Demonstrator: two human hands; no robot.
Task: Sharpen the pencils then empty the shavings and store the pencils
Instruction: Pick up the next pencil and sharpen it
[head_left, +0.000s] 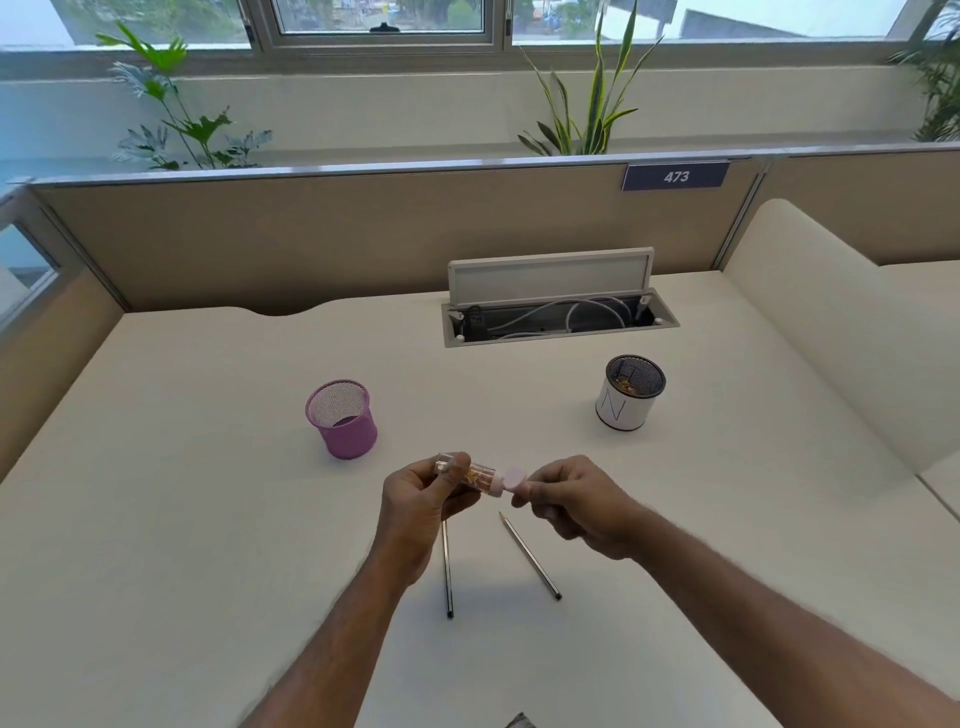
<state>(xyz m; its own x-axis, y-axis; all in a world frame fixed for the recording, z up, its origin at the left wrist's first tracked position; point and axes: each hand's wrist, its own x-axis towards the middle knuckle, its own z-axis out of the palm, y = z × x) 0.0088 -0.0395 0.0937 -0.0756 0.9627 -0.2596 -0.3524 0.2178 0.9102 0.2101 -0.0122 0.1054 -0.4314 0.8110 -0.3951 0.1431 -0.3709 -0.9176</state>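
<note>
A purple mesh cup (341, 418) stands on the white table (208, 519), far left of my hands. My left hand (421, 499) is curled around a clear sharpener (475, 478) with shavings inside, held above the table. Just beside its pink end, my right hand (571, 501) pinches a small pink cap (516, 475). Two pencils (447, 566) lie on the table beneath my hands. Farther right stands a white-wrapped mesh cup (628, 392) holding some shavings.

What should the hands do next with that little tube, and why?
Probably tip the tube held by the left hand into the white cup: shavings sit inside it, the right hand pinches its pink cap, and that cup already holds shavings.
</note>
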